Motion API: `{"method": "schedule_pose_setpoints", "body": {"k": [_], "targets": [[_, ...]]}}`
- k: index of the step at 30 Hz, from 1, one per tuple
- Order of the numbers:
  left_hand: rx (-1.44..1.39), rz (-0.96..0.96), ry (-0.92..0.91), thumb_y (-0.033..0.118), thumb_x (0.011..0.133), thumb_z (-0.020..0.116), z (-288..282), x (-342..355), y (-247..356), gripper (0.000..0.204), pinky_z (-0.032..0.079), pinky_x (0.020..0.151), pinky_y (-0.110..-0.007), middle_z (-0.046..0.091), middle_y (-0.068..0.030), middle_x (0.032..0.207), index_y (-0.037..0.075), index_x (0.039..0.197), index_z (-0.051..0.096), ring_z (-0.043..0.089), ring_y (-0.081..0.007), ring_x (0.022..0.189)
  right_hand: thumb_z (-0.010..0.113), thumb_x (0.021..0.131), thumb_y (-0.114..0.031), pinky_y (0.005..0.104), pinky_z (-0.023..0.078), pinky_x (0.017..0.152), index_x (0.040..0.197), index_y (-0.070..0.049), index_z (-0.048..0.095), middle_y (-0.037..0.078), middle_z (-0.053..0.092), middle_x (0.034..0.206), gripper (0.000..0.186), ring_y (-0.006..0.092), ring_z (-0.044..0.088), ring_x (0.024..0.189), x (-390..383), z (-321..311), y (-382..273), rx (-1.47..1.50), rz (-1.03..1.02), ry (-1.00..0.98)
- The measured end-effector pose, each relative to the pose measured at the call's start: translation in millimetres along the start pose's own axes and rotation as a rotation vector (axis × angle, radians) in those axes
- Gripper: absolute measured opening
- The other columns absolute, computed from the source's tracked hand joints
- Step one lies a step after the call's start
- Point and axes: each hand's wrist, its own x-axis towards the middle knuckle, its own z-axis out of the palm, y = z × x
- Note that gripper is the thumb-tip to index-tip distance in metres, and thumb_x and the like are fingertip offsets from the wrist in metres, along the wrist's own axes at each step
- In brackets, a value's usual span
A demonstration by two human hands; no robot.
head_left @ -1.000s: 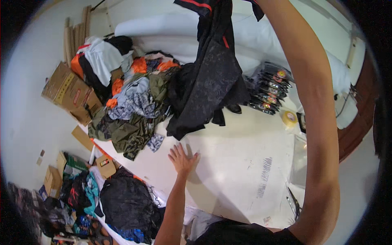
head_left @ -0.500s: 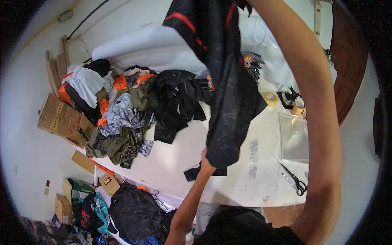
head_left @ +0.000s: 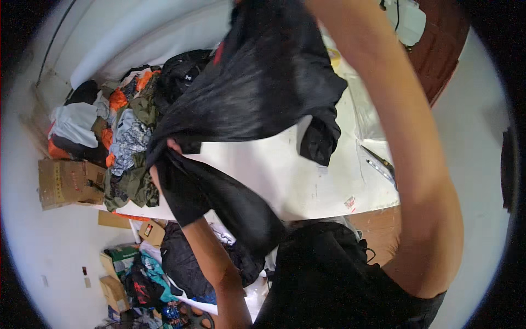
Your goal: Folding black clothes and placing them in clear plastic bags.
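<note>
A large black garment (head_left: 257, 82) with a bit of red trim is stretched in the air over the white table (head_left: 246, 181). My left hand (head_left: 174, 146) is closed on its left edge, with fabric draped over the wrist and part of the forearm. From there a loose black panel (head_left: 235, 203) swings down toward my body. On the other side, a narrow black part (head_left: 320, 137) like a sleeve hangs over the table. My right arm is raised to the top edge of the picture, and the hand itself is out of view there.
Mixed clothes (head_left: 131, 131) are heaped at the table's left, beside a cardboard box (head_left: 71, 183). Scissors (head_left: 378, 159) and a pen-like tool (head_left: 379, 170) lie on the right. A tape roll (head_left: 334, 56) is partly hidden behind the garment. More garments and boxes (head_left: 115, 293) sit below, left.
The garment went from hanging nearly upright to being spread wide. My left hand moved left and up with its edge. The view has shifted, and the right hand has left the picture.
</note>
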Motion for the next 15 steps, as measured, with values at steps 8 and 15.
{"method": "schedule_pose_setpoints", "body": {"k": [8, 15], "targets": [[0.508, -0.034, 0.269, 0.013, 0.097, 0.048, -95, -27, 70, 0.033, 0.060, 0.077, -0.039, 0.067, -0.0224, 0.110, -0.008, 0.121, 0.057, 0.070, -0.0304, 0.094, 0.066, 0.088, -0.033, 0.0443, 0.049, 0.095, 0.122, -0.001, 0.062, 0.020, 0.066, 0.117, 0.048, 0.0384, 0.062, 0.107, -385, -78, -119, 0.877, -0.566, -0.771], [0.995, -0.292, 0.319, 0.005, 0.092, 0.052, -196, -72, 4, 0.059, 0.055, 0.084, -0.037, 0.057, -0.0185, 0.129, 0.005, 0.147, 0.032, 0.063, -0.0292, 0.105, 0.080, 0.074, -0.021, 0.0452, 0.042, 0.101, 0.116, -0.004, 0.065, 0.017, 0.065, 0.115, 0.048, 0.0365, 0.059, 0.113, -600, -270, 95, 0.252, 0.036, -1.130]]}}
